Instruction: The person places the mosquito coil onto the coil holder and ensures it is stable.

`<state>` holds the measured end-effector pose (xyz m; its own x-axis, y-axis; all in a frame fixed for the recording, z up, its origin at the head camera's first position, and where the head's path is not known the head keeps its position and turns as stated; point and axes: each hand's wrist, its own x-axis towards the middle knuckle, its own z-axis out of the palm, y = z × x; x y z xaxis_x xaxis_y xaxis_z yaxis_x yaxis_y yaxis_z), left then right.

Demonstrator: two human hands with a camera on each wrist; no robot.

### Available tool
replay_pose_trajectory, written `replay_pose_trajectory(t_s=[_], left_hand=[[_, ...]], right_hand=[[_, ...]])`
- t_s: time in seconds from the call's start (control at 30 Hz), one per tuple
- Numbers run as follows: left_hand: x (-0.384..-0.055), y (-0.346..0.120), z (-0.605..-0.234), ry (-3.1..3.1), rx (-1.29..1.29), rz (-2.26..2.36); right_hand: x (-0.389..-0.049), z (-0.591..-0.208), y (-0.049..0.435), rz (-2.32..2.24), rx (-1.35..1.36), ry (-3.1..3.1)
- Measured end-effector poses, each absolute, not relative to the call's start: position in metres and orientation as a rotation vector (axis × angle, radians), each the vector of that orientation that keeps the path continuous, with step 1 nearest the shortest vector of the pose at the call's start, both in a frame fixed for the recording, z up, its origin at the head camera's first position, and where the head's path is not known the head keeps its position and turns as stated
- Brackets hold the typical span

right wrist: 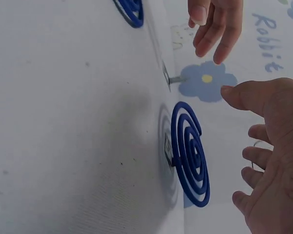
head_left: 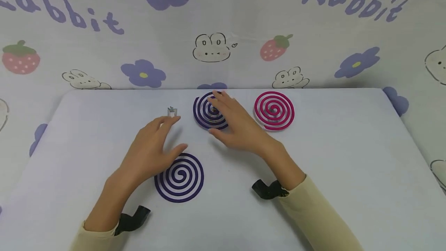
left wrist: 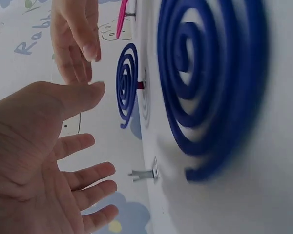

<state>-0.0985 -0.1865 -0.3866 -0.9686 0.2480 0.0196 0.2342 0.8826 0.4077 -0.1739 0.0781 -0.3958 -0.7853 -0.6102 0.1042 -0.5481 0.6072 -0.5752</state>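
Observation:
A dark blue mosquito coil [head_left: 180, 173] lies flat on the white table at the front, partly under my left hand [head_left: 150, 150] in the head view. That hand is off the table with its fingers spread and holds nothing; its fingertips overlap a small metal coil stand [head_left: 172, 111] at the back left. Over a second blue mosquito coil [right wrist: 191, 153], raised on its own stand [right wrist: 168, 150], hovers my right hand [head_left: 240, 127], fingers extended and palm empty. In the right wrist view a gap shows between this hand and the raised coil.
A pink mosquito coil [head_left: 274, 109] sits raised at the back right, beside my right hand. Behind the table's back edge hangs a white cloth [head_left: 244, 14] printed with rabbits, flowers and strawberries. Both wrists carry black camera mounts [head_left: 266, 189].

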Motion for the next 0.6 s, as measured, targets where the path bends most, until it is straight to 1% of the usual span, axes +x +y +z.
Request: replay_pose_trajectory(t_s=[0.17, 0.6], left_hand=[[-0.077, -0.199, -0.389, 3.017, 0.410, 0.578], [-0.039, -0.209, -0.392, 2.924, 0.371, 0.498]], right_hand=[[-0.157, -0.394, 0.072, -0.816, -1.112, 2.712], [-0.123, -0.408, 0.055, -0.562, -1.251, 2.549]])
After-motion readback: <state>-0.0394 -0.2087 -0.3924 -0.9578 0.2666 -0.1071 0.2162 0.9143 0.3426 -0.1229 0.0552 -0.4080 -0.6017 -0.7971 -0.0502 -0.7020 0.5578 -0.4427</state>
